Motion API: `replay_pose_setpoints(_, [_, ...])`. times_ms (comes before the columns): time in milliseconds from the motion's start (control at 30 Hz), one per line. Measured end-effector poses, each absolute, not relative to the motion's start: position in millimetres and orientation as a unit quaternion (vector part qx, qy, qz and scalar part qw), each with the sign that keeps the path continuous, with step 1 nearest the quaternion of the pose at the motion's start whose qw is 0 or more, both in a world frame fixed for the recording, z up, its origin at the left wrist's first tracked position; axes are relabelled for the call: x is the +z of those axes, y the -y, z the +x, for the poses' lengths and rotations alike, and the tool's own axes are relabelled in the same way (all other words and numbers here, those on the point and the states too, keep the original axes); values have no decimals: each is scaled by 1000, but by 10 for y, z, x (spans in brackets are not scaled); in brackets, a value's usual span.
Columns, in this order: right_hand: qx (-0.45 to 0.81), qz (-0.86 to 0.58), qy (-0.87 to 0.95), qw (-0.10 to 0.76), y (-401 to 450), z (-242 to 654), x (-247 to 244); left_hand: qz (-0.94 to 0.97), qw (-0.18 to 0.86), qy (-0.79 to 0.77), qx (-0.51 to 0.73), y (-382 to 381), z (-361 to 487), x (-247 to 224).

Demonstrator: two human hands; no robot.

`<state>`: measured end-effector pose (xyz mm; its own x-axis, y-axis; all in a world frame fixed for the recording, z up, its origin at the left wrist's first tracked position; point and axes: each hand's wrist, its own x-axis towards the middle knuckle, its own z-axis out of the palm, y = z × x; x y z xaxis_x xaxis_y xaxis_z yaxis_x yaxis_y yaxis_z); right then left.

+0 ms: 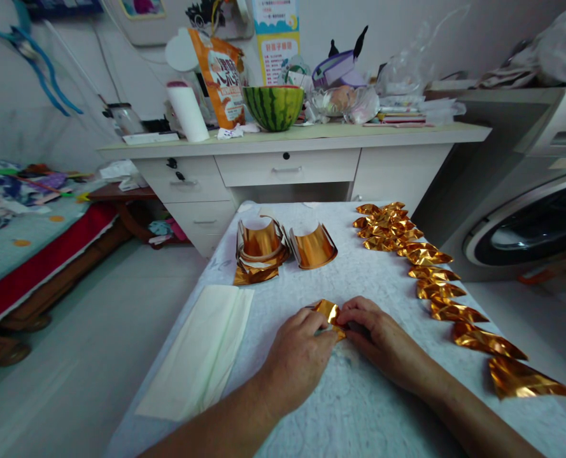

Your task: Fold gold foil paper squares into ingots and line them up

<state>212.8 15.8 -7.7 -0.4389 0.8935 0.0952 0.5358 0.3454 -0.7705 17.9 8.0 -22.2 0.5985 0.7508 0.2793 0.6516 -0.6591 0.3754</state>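
Between both hands, over the middle of the table, is a small piece of gold foil paper (328, 310), partly hidden by the fingers. My left hand (302, 353) pinches its left side. On the other side, my right hand (378, 334) grips it between thumb and fingers. Farther back lie curled gold foil sheets: a stack (260, 245) on the left and a smaller curved pile (314, 247) beside it. Along the right side runs a row of folded gold foil pieces (438, 289), the nearest one (526, 378) close to my right forearm.
A folded whitish paper or cloth (199, 350) lies at the table's left edge. Behind stands a white desk (287, 143) bearing a half watermelon (273, 107), an orange pouch (220, 79) and a paper roll (188, 113). A washing machine (516, 184) is right; a bed (39, 254) is left.
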Motion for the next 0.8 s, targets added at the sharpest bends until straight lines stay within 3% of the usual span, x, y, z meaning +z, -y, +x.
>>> replay_pose_setpoints(400, [264, -497, 784, 263, -137, 2028, -161, 901, 80, -377, 199, -82, 159, -238])
replay_pose_setpoints(800, [196, -549, 784, 212, -108, 1942, -198, 916, 90, -350, 173, -73, 113, -171])
